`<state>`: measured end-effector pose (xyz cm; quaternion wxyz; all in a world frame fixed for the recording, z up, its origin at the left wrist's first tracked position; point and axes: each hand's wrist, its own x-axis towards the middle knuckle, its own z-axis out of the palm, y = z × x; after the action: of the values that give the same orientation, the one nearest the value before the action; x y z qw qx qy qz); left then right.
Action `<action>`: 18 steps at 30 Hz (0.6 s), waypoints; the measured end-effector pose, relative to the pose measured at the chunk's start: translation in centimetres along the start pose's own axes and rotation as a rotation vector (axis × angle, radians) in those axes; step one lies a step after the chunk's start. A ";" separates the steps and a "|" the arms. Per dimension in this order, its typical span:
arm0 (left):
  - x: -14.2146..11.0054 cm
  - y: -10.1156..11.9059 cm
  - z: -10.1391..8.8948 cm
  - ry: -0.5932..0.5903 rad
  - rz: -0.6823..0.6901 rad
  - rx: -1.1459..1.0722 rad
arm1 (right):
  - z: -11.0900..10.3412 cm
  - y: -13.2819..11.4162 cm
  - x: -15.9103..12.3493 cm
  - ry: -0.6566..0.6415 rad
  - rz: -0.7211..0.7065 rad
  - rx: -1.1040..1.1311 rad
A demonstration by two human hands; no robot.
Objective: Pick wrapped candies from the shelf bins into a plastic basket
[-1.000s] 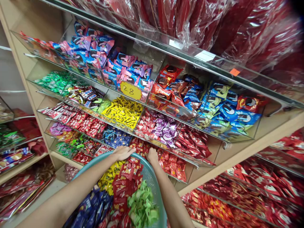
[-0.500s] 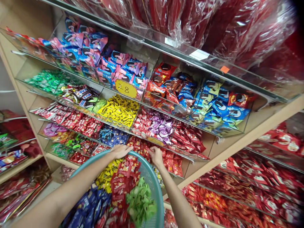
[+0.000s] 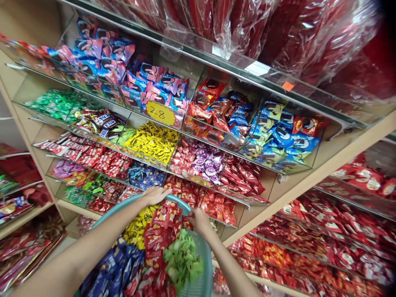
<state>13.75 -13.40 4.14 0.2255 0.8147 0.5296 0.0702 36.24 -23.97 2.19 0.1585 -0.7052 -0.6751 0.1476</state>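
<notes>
A green plastic basket stands below the shelves, holding sorted heaps of wrapped sweets. My left hand lies over its far rim, with the fingers hooked on the edge and the thumb side hidden. My right hand is at the right part of the rim, fingers curled down inside the basket. A red candy packet shows at those fingertips, partly covered. Inside the basket are red packets, green-wrapped sweets, yellow sweets and blue packets. Just beyond the rim is a shelf bin of red packets.
Tiered clear shelf bins hold yellow sweets, purple sweets and blue cookie packs. A yellow price tag hangs in front. A slanting wooden panel borders more red-filled shelves at the right.
My right hand has come back from the red packet bin, down and towards me, to inside the basket's rim. My left hand stays on the rim. The view has shifted slightly.
</notes>
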 end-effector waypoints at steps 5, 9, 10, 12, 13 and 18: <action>0.0 0.1 0.0 0.001 0.000 0.011 | 1.4 -1.2 1.4 0.008 0.020 -0.042; 0.1 0.0 0.1 -0.006 0.001 0.009 | 1.9 -1.8 2.1 0.010 0.014 -0.018; 0.1 0.0 0.1 -0.008 -0.003 0.010 | 1.9 -1.9 2.1 0.007 0.010 -0.010; 0.1 0.0 0.0 -0.008 -0.009 0.014 | 1.9 -1.8 2.1 0.005 0.005 -0.001; 0.0 0.0 0.0 -0.008 -0.009 0.017 | 1.9 -1.7 2.1 0.008 0.004 -0.002; 0.1 -0.1 0.0 -0.004 -0.001 0.026 | 1.1 -1.0 1.8 0.038 0.008 -0.047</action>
<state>13.72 -13.32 4.07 0.2158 0.8174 0.5305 0.0616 34.92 -22.14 1.64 0.1541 -0.7143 -0.6723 0.1187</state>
